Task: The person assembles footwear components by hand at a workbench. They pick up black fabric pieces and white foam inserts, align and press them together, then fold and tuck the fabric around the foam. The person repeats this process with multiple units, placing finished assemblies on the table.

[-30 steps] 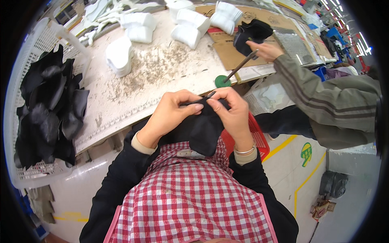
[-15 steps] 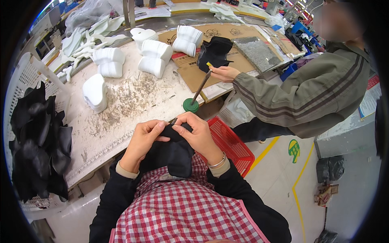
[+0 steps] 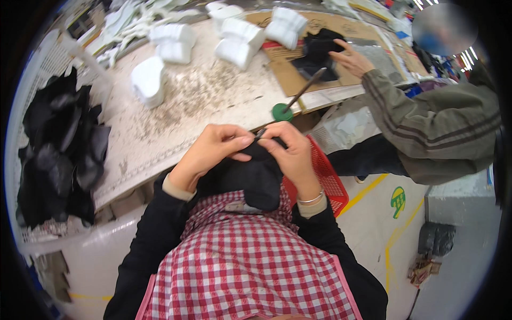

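My left hand (image 3: 217, 152) and my right hand (image 3: 292, 154) are close together at the table's near edge. Each pinches the upper edge of a limp black fabric piece (image 3: 262, 186), which hangs down over my checked apron (image 3: 240, 250). A small dark bit shows between the fingertips, too small to make out. Just beyond my right hand, a dark rod (image 3: 306, 88) leans up from a round green base (image 3: 282, 112) on the table edge. At the right, a co-worker's hand (image 3: 353, 60) touches another black piece (image 3: 320, 50) lying on cardboard.
Stacks of white shaped pieces (image 3: 148, 82) stand across the worktable (image 3: 120, 138). Black pieces (image 3: 61, 144) heap over a white basket (image 3: 40, 237) at the left. A red basket (image 3: 332, 184) sits beside my right forearm. The co-worker's sleeve (image 3: 426, 120) reaches in from the right.
The whole view has shifted, with the table things now higher and farther right. My hands keep their pinch on the black fabric. The co-worker's hand has moved from the rod's tip to the black piece.
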The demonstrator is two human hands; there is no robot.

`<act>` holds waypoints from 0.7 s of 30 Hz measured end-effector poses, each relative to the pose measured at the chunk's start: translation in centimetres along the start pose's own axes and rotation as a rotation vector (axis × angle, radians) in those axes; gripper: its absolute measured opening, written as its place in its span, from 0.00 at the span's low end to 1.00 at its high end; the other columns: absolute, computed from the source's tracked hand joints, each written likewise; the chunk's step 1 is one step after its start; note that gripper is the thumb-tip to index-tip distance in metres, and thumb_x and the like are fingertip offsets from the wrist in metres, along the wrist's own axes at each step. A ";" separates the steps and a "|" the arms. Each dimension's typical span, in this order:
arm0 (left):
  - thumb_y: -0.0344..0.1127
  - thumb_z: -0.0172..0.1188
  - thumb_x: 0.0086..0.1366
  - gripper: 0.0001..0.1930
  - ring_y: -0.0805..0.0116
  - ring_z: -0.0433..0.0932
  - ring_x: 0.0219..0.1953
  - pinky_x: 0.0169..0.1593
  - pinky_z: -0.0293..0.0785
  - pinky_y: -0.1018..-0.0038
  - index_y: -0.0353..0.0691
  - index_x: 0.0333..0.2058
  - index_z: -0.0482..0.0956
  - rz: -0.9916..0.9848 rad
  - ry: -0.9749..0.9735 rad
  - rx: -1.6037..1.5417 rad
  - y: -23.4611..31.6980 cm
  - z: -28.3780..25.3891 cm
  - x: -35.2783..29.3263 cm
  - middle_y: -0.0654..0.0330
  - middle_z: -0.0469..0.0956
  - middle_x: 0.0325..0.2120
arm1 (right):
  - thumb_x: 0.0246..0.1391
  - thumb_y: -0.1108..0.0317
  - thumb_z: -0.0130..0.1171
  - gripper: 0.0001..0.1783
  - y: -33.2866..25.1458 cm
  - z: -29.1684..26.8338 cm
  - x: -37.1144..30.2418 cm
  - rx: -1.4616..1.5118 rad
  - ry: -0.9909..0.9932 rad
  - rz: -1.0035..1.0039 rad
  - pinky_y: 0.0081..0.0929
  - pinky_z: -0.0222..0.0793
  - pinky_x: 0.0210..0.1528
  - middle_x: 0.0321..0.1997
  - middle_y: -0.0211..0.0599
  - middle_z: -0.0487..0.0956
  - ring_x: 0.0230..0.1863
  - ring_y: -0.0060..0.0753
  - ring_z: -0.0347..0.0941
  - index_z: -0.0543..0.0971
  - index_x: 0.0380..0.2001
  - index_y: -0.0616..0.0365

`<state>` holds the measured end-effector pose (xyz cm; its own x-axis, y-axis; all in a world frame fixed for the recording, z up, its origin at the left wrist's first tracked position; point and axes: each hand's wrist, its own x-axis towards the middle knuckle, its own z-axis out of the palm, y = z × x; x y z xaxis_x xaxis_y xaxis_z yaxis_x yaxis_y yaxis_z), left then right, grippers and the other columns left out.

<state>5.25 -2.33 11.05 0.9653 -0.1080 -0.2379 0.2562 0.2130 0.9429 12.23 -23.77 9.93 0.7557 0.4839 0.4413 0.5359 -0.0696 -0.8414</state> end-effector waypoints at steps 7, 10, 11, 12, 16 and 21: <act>0.35 0.64 0.74 0.13 0.74 0.83 0.39 0.42 0.89 0.74 0.28 0.45 0.85 0.009 0.014 -0.050 -0.3 -0.2 0.2 0.60 0.83 0.38 | 0.52 0.76 0.73 0.09 -0.1 0.0 0.2 -0.017 -0.034 -0.033 0.30 0.75 0.45 0.38 0.37 0.82 0.41 0.36 0.80 0.82 0.34 0.61; 0.36 0.63 0.74 0.13 0.74 0.83 0.38 0.40 0.88 0.76 0.27 0.44 0.85 0.030 0.049 -0.039 -0.3 0.1 0.2 0.59 0.84 0.38 | 0.53 0.75 0.73 0.08 -0.2 0.1 0.3 -0.012 -0.039 -0.029 0.30 0.75 0.44 0.37 0.36 0.82 0.40 0.35 0.80 0.82 0.35 0.61; 0.36 0.63 0.74 0.14 0.74 0.83 0.38 0.40 0.88 0.76 0.27 0.44 0.85 0.027 0.076 -0.026 -0.3 0.2 0.2 0.58 0.84 0.38 | 0.54 0.75 0.72 0.08 -0.2 0.2 0.3 -0.013 -0.043 -0.002 0.29 0.75 0.44 0.37 0.36 0.82 0.40 0.35 0.80 0.81 0.35 0.61; 0.36 0.63 0.74 0.14 0.74 0.83 0.38 0.40 0.88 0.76 0.27 0.44 0.85 0.034 0.072 -0.034 -0.3 0.2 0.2 0.58 0.84 0.38 | 0.55 0.75 0.72 0.08 -0.2 0.2 0.3 -0.007 -0.039 0.010 0.29 0.74 0.44 0.37 0.36 0.82 0.39 0.34 0.80 0.81 0.35 0.61; 0.36 0.64 0.74 0.14 0.75 0.83 0.37 0.39 0.86 0.78 0.27 0.44 0.85 0.028 0.091 -0.008 -0.5 0.4 0.0 0.59 0.84 0.37 | 0.56 0.74 0.72 0.08 0.0 0.2 0.1 -0.016 -0.048 0.074 0.28 0.74 0.42 0.36 0.35 0.82 0.37 0.32 0.80 0.80 0.35 0.61; 0.34 0.65 0.72 0.12 0.75 0.83 0.36 0.37 0.83 0.78 0.28 0.44 0.84 0.113 0.064 0.048 -0.7 0.8 0.2 0.60 0.84 0.36 | 0.56 0.73 0.72 0.09 0.4 0.4 0.0 -0.015 -0.001 0.131 0.28 0.74 0.40 0.34 0.35 0.82 0.35 0.29 0.79 0.80 0.35 0.60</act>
<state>5.19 -3.23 10.54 0.9895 -0.0233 -0.1429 0.1447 0.1737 0.9741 12.30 -23.48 9.42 0.8191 0.4709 0.3276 0.4385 -0.1456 -0.8869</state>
